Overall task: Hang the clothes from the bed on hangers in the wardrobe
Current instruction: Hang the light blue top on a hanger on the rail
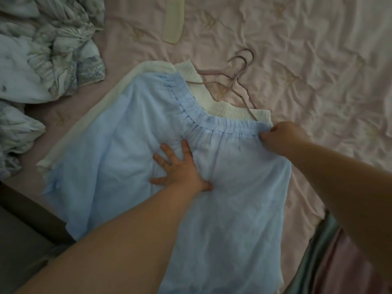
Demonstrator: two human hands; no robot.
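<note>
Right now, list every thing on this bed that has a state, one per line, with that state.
Blue garment: spread flat over the white garment.
White garment: flat underneath, edges showing.
Hangers: lying on the sheet, partly under the garments, nothing hung.
Left hand: open, pressing the blue fabric.
Right hand: pinching the blue waistband corner.
Floral bedding: crumpled.
Pink sheet: wrinkled.

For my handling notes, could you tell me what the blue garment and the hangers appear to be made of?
The blue garment looks like thin, matte woven fabric, perhaps cotton: it gathers finely at the elastic waistband. The hangers look like thin wire, maybe with a pale pink coating; blur leaves that open.
</note>
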